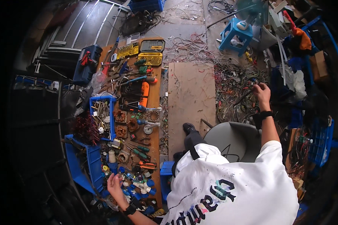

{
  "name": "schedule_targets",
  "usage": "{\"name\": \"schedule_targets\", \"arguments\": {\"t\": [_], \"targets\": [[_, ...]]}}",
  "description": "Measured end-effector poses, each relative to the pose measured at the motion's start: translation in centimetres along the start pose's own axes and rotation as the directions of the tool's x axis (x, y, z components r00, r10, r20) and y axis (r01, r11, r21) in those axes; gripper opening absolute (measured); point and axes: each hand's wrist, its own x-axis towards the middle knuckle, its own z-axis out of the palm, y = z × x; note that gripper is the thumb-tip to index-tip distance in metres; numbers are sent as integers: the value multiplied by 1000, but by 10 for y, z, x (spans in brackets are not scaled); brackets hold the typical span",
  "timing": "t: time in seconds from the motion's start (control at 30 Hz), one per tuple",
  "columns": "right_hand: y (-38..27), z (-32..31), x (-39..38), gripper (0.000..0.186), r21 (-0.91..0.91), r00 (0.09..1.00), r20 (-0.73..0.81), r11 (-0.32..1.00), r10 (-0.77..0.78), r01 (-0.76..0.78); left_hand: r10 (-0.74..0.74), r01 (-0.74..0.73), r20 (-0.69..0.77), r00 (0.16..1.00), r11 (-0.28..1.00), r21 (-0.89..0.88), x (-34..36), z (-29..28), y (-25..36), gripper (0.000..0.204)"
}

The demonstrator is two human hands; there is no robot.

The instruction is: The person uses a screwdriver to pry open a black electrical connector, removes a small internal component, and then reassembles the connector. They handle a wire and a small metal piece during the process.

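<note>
My left hand (116, 186) is over the near left end of the workbench, fingers apart with nothing seen in them. Beside it lies a jumble of blue and white plastic fittings (142, 186). On the other side, my right hand (263, 92) reaches out over a heap of tangled wires (233, 90). Its fingers are curled together near a small dark piece with a coloured tip; I cannot make out what they hold. Dark bands circle both wrists.
Pliers and screwdrivers (141, 153), a hex key set (145, 93) and yellow bit cases (151, 59) cover the wooden bench (154, 135). A blue bin of metal parts (113, 116) stands at its left. A grey chair (229, 137) and a blue stool (236, 33) stand right.
</note>
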Motion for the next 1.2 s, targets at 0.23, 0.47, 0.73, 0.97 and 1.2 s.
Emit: {"name": "schedule_targets", "arguments": {"t": [0.23, 0.47, 0.73, 0.97, 1.2], "targets": [[28, -23, 30, 26, -167, 996, -86, 985, 38, -52, -175, 173, 29, 984, 984, 39, 14, 17, -16, 40], [11, -59, 60, 21, -207, 983, -29, 963, -182, 172, -171, 170, 47, 984, 985, 17, 25, 41, -9, 44], [60, -24, 17, 28, -414, 939, 247, 902, 238, -120, -194, 194, 68, 979, 981, 11, 24, 51, -13, 47], [49, 52, -28, 23, -470, 812, 508, 882, 287, -18, -270, 267, -25, 963, 960, -83, -9, 7, -63, 48], [9, 115, -45, 25, -301, 707, 682, 953, 190, 35, -309, 243, -199, 930, 924, -297, -54, -37, -144, 44]]}}
